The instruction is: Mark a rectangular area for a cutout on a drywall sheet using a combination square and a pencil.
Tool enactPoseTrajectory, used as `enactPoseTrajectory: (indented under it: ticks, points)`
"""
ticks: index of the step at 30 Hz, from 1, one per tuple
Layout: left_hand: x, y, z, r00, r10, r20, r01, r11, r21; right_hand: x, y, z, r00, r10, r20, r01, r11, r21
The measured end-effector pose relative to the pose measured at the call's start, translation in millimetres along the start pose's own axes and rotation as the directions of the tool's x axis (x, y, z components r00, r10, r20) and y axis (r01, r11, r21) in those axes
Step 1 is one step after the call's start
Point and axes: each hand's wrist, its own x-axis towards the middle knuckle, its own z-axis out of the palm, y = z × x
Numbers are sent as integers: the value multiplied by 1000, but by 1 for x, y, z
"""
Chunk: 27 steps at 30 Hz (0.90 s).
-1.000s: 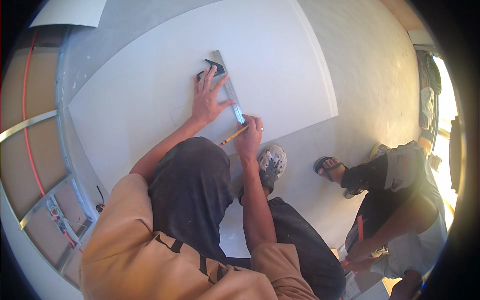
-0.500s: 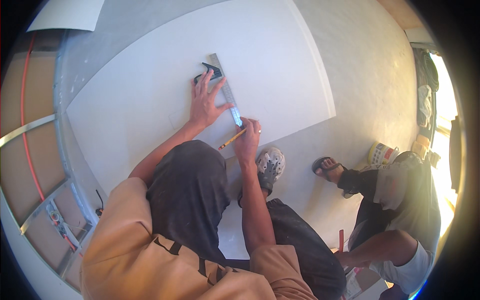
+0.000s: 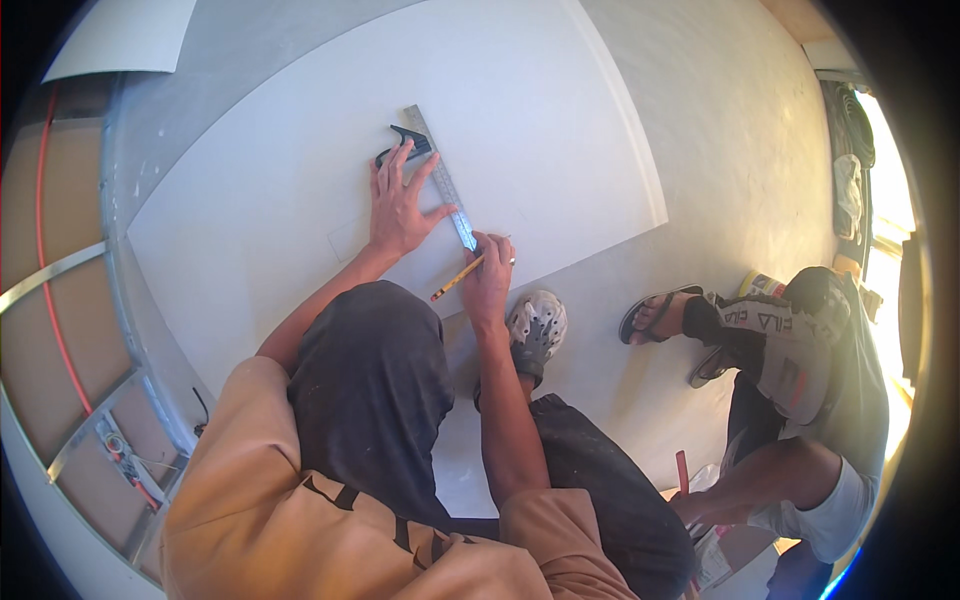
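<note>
A combination square (image 3: 447,187) with a metal blade and a dark head lies on a large white board (image 3: 540,120). My left hand (image 3: 400,215) rests on it with fingers spread, the fingertips at the head and the thumb along the blade. At the blade's near end, my right hand (image 3: 487,280) is closed round a yellow pencil (image 3: 455,280). The pencil's eraser end points down and left; its tip is hard to make out beside my fingers. Faint drawn lines show on the board left of my left wrist.
A co-worker (image 3: 800,400) crouches at the right, one sandaled foot (image 3: 655,315) near the board. Behind that person stands a yellow and white bucket (image 3: 762,286). Metal framing (image 3: 55,272) with a red conduit (image 3: 47,230) runs along the left. Another white sheet (image 3: 125,35) lies at the upper left.
The view has shifted slightly, so the board and square appear a little further left. My hands keep nearly the same places on the square and pencil. The co-worker's leg and body have shifted.
</note>
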Motion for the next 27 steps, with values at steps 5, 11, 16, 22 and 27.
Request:
enactPoseTrajectory:
  ticks: [5,11,16,22,27]
  points:
    - [0,3,2,1000,-8,2,8,1000,-8,1,-1,-6,1000,28,-12,-28,999,16]
    - [-2,-4,-1,1000,-10,4,10,1000,9,65,-28,-8,976,209,-55,-164,883,441]
    - [7,14,-2,997,-40,61,37,998,42,111,-11,-4,980,133,146,-183,890,416]
    - [7,11,-6,990,-79,116,73,996,55,116,-11,11,982,161,101,-189,879,437]
    - [6,10,-7,992,-67,105,61,996,58,113,-14,14,987,137,87,-158,924,349]
